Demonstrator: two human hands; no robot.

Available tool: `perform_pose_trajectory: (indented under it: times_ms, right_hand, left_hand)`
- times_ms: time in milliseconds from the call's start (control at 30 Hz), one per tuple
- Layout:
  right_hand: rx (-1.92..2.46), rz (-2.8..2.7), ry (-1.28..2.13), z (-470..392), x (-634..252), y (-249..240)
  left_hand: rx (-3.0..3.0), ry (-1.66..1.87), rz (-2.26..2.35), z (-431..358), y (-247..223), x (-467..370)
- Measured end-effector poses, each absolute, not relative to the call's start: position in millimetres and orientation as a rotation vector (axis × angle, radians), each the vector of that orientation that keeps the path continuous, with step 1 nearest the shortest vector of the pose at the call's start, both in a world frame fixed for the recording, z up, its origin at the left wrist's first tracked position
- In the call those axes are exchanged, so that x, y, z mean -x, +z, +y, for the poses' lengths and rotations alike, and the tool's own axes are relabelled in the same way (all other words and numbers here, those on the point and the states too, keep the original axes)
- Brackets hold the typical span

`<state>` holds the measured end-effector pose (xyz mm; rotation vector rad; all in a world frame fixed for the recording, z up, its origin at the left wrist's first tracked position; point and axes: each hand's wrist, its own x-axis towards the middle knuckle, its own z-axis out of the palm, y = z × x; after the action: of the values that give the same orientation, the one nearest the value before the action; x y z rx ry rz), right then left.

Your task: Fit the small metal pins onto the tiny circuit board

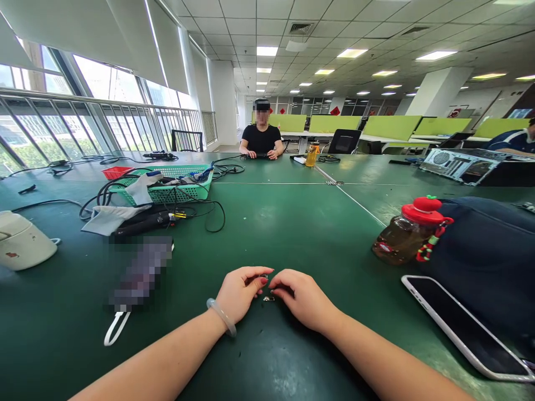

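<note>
Near the front of the green table (267,245), my two hands almost meet at the fingertips. My left hand (234,292), with a pale bangle (221,316) at its wrist, pinches a small dark, shiny piece (263,276) between thumb and fingers; its kind is too small to tell. Curled beside it, my right hand (303,298) has thumb and fingertips drawn together, and whatever they grip, if anything, is hidden. Just below the fingertips a small silvery metal piece (268,299) lies on the table.
To the left are a blurred-out dark phone-like object (142,273), a green basket (179,194) with gloves and cables, and a cream container (23,242). On the right sit a red-lidded bottle (403,234), a tablet (463,326) and a dark bag (493,256). A person (261,136) sits opposite.
</note>
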<state>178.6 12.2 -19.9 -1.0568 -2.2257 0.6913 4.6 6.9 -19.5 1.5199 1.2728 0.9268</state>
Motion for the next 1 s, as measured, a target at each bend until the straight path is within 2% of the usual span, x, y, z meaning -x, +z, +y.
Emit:
perform_pose_trajectory:
  times_ms: [133, 367, 700, 1000]
  right_hand:
    - [1.106, -2.044, 0.836, 14, -178, -22]
    - [1.313, -1.77, 1.109, 20, -178, -24]
    - [1.309, -1.784, 1.124, 20, -177, -25]
    - [1.25, -2.043, 0.834, 20, -179, -26]
  left_hand:
    - [-1.515, 0.939, 1.148, 6, -23, -5]
    - [-1.614, 0.85, 1.188, 1, -15, -6]
    - [-1.945, 0.732, 1.274, 0, -8, -5]
    - [-2.146, 0.666, 1.281, 2, -11, -2]
